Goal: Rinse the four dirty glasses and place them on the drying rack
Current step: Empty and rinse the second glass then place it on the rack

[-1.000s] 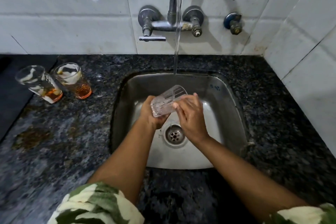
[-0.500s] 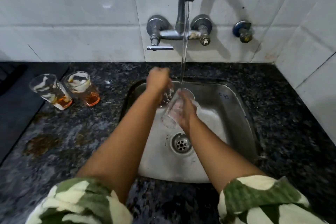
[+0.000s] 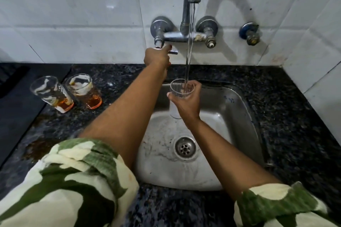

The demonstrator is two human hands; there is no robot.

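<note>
Under the running tap, the right hand [image 3: 186, 103] is wrapped around a clear glass [image 3: 181, 91], held upright over the sink [image 3: 239, 116] with its mouth beneath the stream of water [image 3: 189, 57]. The left hand [image 3: 156, 57] reaches to the wall and closes on the lever handle [image 3: 173, 52] of the mixer tap [image 3: 184, 35]; how firmly it grips cannot be told, since the fingers are turned away. On the dark granite counter [image 3: 276, 116], to the left of the sink and well apart from it, stand two dirty glasses [image 3: 66, 91], touching or nearly so, each with orange dregs and pale streaks. Judged from this, one glass is mid-rinse and at least two remain untouched. A fourth glass is not in view, so whether it has been rinsed is unknown. No drying rack is visible; a dark surface at the far left edge is cut off and cannot be identified. The spout's top is cropped, and patterned sleeves cover the near counter edge
</note>
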